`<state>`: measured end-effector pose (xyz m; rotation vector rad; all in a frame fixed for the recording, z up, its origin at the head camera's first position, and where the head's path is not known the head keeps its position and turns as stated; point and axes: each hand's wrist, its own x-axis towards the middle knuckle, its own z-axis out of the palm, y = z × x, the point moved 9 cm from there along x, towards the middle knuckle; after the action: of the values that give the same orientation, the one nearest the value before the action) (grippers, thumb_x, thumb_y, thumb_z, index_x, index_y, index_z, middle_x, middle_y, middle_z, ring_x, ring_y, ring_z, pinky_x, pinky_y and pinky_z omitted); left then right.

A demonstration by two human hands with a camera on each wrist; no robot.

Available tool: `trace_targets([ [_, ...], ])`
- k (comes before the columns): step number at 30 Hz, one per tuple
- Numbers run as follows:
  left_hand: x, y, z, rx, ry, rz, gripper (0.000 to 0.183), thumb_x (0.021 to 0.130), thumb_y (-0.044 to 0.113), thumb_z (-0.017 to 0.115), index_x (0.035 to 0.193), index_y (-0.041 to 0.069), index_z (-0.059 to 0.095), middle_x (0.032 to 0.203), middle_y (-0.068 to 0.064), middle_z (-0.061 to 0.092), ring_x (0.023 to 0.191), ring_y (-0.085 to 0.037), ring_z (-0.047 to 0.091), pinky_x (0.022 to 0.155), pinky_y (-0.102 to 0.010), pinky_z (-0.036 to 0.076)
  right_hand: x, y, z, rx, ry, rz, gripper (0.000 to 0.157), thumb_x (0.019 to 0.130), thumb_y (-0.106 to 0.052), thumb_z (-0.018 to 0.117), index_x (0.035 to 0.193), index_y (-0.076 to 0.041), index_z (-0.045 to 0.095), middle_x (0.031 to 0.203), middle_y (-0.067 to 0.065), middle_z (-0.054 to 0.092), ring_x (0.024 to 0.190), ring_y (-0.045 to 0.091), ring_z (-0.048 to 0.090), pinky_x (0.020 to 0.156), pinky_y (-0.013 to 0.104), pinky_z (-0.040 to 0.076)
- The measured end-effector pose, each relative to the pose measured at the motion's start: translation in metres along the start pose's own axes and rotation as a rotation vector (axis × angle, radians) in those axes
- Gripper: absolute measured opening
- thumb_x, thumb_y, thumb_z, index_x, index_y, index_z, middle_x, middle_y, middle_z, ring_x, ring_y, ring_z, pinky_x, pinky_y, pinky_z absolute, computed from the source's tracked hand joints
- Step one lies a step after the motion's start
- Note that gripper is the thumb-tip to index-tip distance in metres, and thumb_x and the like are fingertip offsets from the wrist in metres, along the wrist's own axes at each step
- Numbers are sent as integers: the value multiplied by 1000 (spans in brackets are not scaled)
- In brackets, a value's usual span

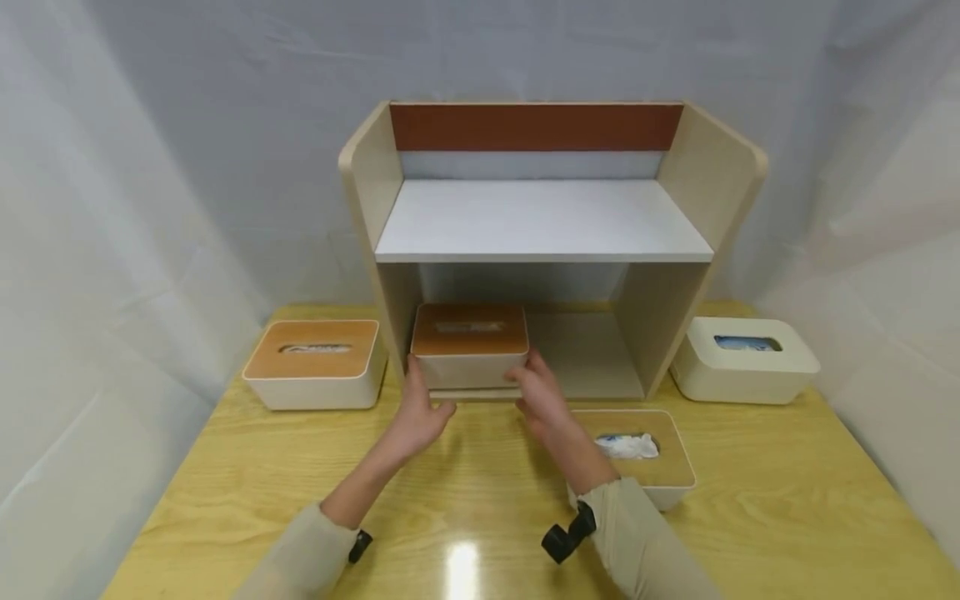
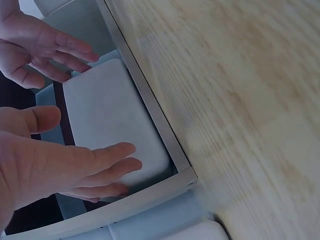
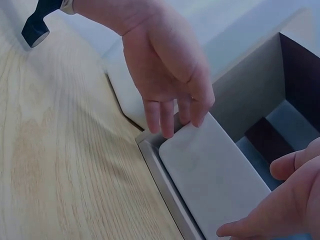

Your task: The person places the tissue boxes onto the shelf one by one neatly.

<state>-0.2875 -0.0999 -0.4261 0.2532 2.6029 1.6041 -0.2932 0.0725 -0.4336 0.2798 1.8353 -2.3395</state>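
A tissue box with a brown wood-look lid and white sides sits in the lower left of the shelf unit, against its left panel. At its left front corner, my left hand touches the box with straight fingers, thumb held off to the side. On the other side, my right hand is at the right front corner, fingertips at the white side and fingers loosely extended. In the left wrist view the white face of the tissue box shows between both hands. Its underside is hidden.
Outside the left panel stands another wood-lidded tissue box. An all-white tissue box is right of the unit. A light-wood-lidded tissue box sits in front, partly behind my right forearm. All rest on the wooden table.
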Motion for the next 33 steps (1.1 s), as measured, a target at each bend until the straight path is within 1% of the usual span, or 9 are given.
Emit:
trace_targets([
  [9,-4,0,-2,35,-3,15,99,86,5,55,150,-10,-19,158,-34,-16,148,-43,-8,121,-53,1,-3,-3,0,17,-35,-9,87,90,0,51,159,-7,-1,166,16,-1,152,34,-4,118,63,6],
  [14,-10,8,-3,38,-24,30,97,90,8,55,152,-6,-18,160,-28,-15,150,-39,-8,121,-51,3,-12,-8,-1,37,-75,-31,83,92,0,47,159,-4,-2,166,17,-3,152,33,-1,120,58,9],
  [16,-14,13,-2,34,-43,32,97,92,10,56,153,-4,-17,161,-26,-15,150,-38,-7,121,-52,4,-16,-10,-3,12,-93,-33,81,93,-1,47,159,-4,-1,166,15,-4,152,31,-2,121,55,10],
  [18,-19,18,-1,34,-65,32,97,93,12,57,155,-2,-16,162,-24,-14,150,-37,-5,121,-52,4,-22,-11,-6,-48,-133,-45,81,94,-1,47,159,-6,-1,166,13,-5,152,29,-2,122,52,10],
  [21,-27,26,0,37,-89,39,94,95,14,58,156,0,-12,163,-23,-11,150,-37,-1,120,-53,6,-32,-13,-10,-180,-209,-87,80,98,-5,48,160,-10,-2,166,11,-5,152,29,-3,121,50,11],
  [27,-47,41,1,41,-126,88,91,98,19,58,159,6,-8,165,-19,-6,150,-39,10,119,-56,13,-61,-19,-21,-374,-309,-171,80,101,-13,54,161,-15,1,167,9,2,152,30,6,120,50,12],
  [31,-59,53,2,33,-157,113,92,98,19,60,159,13,-8,166,-13,-5,150,-36,14,118,-57,19,-82,-31,-29,-472,-362,-272,82,101,-18,57,161,-15,1,166,11,3,152,32,8,119,51,14],
  [32,-60,56,2,25,-163,117,92,98,20,60,160,15,-8,166,-11,-4,150,-35,14,118,-56,20,-87,-35,-31,-491,-373,-304,82,101,-17,57,161,-15,1,166,11,3,151,33,7,118,49,15],
  [33,-62,60,2,15,-168,120,91,98,20,60,160,17,-7,166,-9,-3,150,-33,14,118,-56,21,-92,-38,-34,-506,-382,-334,82,101,-17,57,161,-15,1,166,12,4,151,34,7,119,44,17],
])
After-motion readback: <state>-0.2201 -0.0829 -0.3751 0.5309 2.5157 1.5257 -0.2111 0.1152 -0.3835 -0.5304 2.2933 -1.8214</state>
